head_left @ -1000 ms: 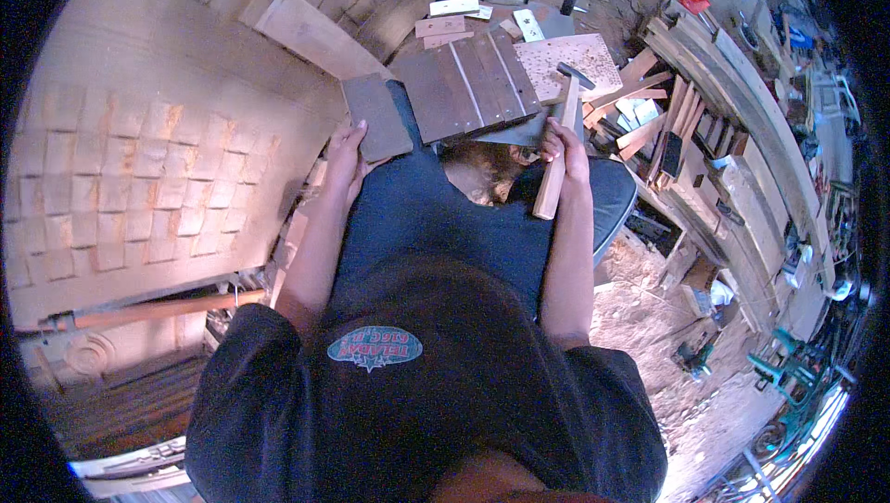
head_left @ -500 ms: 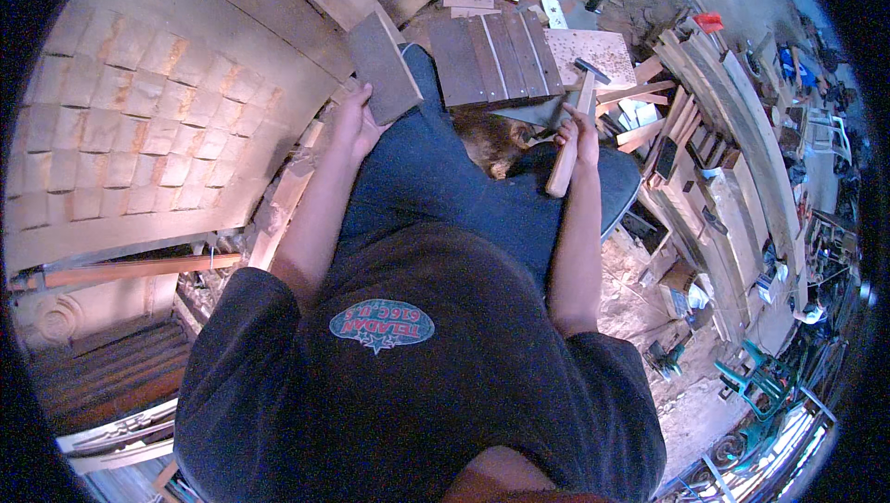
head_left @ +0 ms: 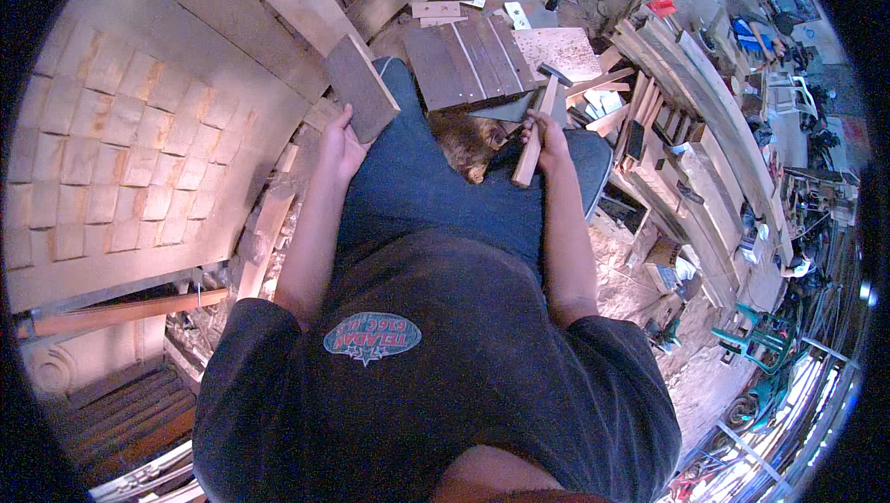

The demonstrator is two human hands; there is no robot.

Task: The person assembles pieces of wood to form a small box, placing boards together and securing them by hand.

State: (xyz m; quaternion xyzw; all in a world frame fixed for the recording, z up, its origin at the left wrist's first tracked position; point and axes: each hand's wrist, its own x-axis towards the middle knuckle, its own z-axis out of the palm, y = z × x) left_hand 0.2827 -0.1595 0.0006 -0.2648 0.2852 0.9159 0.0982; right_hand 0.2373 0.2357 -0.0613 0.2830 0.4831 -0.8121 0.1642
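My right hand (head_left: pixel 549 139) is closed round the pale wooden handle of a hammer (head_left: pixel 536 137). The hammer stands tilted above my right thigh, its dark metal head at the far end. At the left, my left hand (head_left: pixel 341 149) grips the near lower edge of a flat dark brown wooden board (head_left: pixel 363 92), thumb along the edge; its other fingers are partly hidden. That board slants over my left knee and overlaps a longer, lighter plank (head_left: pixel 311 4). Between my knees and beyond lies a panel of dark wooden slats (head_left: pixel 466 63).
A pale speckled board (head_left: pixel 561 50) lies right of the slats. Piled long timbers (head_left: pixel 709 165) run along the right, with a green chair (head_left: pixel 756 341) farther back. A large panel covered in wooden tiles (head_left: pixel 102 141) leans at the left. A brown rough lump (head_left: pixel 461 143) sits between my legs.
The view has shifted, sliding the scene leftward. My left hand has drawn slightly nearer with the dark board's near end. The hammer stays in my right hand and its head now shows more fully.
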